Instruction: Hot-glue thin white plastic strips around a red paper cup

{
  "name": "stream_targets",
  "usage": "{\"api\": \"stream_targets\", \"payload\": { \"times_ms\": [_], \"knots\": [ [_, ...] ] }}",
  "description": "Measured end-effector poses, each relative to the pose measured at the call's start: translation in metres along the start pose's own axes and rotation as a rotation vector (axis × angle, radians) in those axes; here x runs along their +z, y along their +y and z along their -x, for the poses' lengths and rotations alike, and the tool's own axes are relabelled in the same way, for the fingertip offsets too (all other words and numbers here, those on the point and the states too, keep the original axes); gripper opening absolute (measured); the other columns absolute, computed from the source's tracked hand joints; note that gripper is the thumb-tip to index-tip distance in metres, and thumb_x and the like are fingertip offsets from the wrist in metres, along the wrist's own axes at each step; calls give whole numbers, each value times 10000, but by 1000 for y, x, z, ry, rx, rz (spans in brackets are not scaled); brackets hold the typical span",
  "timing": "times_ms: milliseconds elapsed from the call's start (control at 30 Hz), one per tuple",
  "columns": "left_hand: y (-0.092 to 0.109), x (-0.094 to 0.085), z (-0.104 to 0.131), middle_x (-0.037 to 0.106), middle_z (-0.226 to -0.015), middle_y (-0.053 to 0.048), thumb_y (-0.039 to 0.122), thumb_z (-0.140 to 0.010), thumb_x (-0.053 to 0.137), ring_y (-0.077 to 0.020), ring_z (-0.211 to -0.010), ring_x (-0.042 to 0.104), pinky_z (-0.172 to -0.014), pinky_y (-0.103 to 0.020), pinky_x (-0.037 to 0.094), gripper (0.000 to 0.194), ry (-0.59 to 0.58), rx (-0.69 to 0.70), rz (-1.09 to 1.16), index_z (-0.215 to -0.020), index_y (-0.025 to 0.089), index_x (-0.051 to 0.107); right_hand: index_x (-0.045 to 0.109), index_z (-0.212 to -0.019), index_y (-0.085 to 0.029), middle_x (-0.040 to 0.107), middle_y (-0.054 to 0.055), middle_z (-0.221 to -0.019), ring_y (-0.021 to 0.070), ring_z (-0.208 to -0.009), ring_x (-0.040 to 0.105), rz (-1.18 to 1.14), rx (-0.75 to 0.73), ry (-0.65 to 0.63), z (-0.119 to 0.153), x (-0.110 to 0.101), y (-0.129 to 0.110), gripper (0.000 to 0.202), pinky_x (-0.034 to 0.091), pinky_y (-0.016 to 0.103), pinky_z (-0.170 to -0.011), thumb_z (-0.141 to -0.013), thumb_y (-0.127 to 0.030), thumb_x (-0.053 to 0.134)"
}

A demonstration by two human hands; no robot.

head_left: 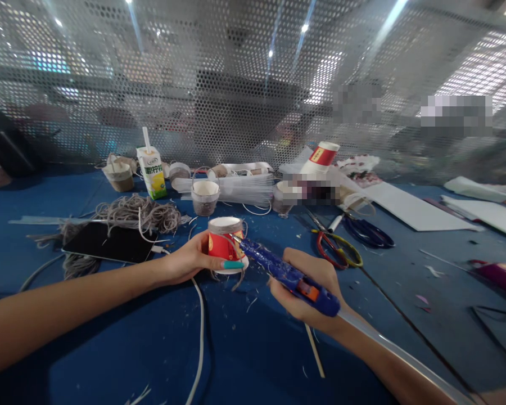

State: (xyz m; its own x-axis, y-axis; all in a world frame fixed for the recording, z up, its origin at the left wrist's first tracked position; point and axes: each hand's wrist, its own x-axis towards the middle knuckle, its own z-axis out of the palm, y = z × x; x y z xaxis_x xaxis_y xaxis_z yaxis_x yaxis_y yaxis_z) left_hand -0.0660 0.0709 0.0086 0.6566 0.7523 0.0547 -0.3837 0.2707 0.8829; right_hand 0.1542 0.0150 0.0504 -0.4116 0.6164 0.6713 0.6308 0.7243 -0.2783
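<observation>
My left hand [189, 260] is wrapped round a red paper cup [222, 247], with the thumb across its front. Grey twine circles the cup near its white rim, and loose twine ends hang at its base. In my right hand [312, 281] is a blue glue gun [274, 267], its orange trigger showing. The gun's metal nozzle points left and is at the twine on the cup's upper right front; whether it touches is too small to tell. A white cord runs down the table from beside the cup.
Behind the cup stands a twine-wrapped cup [205, 198] beside a juice box [152, 173]. Grey yarn [137, 212] and a phone [109, 242] lie left. Scissors [337, 247] and white boards [417, 208] lie right; a stick [315, 350] lies in front.
</observation>
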Motion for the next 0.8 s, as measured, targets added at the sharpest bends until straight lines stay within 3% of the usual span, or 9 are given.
{"api": "stream_targets", "payload": {
  "times_ms": [800],
  "knots": [
    [2,-4,1,724,-887,-76,65,-546,793,-187,-824,677,-832,-315,503,423,2,-36,65,-950,111,676,301,-582,-224,333,-77,-490,61,-403,354,33,41,20,-1,0,-1,271,281,206,-396,-690,-111,522]
  ]
}}
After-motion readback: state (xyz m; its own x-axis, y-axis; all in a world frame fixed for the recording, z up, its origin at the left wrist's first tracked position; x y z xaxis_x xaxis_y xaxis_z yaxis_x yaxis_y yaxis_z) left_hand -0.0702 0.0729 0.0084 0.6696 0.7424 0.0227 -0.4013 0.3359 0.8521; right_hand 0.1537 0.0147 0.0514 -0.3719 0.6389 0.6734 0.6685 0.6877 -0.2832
